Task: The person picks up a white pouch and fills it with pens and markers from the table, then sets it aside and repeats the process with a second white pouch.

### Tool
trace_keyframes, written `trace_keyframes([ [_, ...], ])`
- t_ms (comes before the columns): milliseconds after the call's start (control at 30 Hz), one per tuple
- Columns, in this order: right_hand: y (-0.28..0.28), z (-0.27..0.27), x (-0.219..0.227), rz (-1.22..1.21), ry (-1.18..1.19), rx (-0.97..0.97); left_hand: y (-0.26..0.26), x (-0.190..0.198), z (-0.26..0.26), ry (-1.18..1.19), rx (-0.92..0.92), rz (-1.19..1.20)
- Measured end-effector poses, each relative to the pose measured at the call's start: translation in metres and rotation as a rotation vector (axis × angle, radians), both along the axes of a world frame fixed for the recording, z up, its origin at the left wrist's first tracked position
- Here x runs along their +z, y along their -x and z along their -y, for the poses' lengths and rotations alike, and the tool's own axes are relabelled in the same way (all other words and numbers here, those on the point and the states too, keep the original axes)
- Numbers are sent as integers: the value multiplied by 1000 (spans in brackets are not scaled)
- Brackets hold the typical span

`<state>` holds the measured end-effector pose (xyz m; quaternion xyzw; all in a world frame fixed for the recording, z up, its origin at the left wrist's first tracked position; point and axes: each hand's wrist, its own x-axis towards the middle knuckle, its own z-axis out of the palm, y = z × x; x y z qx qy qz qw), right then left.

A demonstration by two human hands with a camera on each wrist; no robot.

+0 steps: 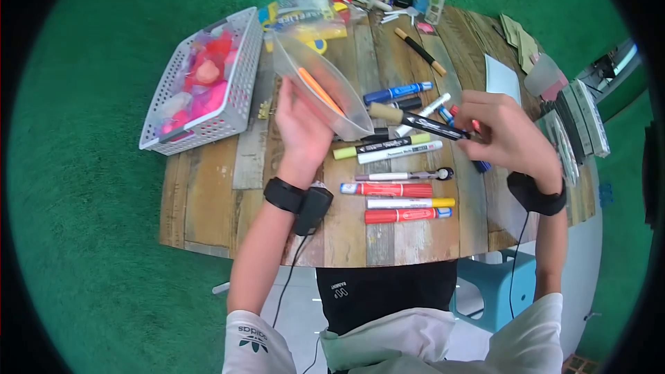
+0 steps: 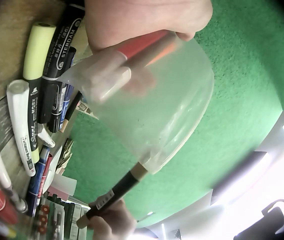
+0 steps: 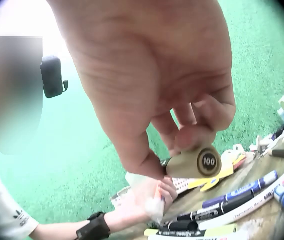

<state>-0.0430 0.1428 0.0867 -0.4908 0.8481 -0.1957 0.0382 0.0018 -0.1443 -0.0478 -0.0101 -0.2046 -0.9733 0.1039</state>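
Observation:
My left hand [image 1: 303,128] holds a frosted translucent pouch [image 1: 355,123], tilted, its back part hidden by the hand. Orange pens [image 1: 320,90] show inside it in the head view; through its wall in the left wrist view appears a red marker [image 2: 141,44]. My right hand [image 1: 502,131] pinches a black marker [image 1: 435,126] with tan ends by one end. Its other tan end points at the pouch and overlaps the pouch's edge in the left wrist view. The right wrist view shows the number 100 on the near tan end.
Below the hands lie several markers, among them a blue marker [image 1: 398,91], a white marker [image 1: 400,152] and a red marker [image 1: 409,216]. A white basket [image 1: 239,107] of pink and red items stands left. Another tan-ended marker [image 1: 420,51] lies farther back. Books [image 1: 589,118] stand right.

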Motion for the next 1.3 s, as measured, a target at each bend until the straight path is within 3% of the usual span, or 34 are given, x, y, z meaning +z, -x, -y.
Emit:
trace_keyframes([
  [67, -2, 3, 8, -24, 77, -3, -1, 1, 2, -66, -66, -93],
  [133, -13, 10, 24, 179, 72, -153, -1, 6, -2, -39, -39, -71],
  [200, -19, 21, 24, 202, 125, -153, -2, 11, -9, -1, 48, 54],
  [267, -21, 32, 18, 213, 184, -91, -2, 8, -13, 19, 29, 13],
  [400, -17, 55, -1, 33, 273, -16, -6, 12, -24, 129, 49, 60],
  [600, -15, 89, -16, -185, 360, -85, -8, 13, -34, 199, -96, -4],
  [667, -12, 100, -25, -282, 427, -91, -3, -6, -29, 126, -149, -42],
  [733, -12, 103, -24, -295, 409, -63, -2, -8, -28, 45, -194, -86],
  [800, -13, 104, -21, -223, 384, 0, -2, -5, -28, 6, -85, 8],
  [1000, -5, 91, -31, -24, 318, 178, -8, 11, -30, 5, -61, 22],
  [1233, -12, 83, -36, -24, 117, 187, -4, 3, -27, -15, -16, 43],
  [1300, -15, 86, -36, -473, 341, 199, -3, 6, -28, -49, -2, 63],
])
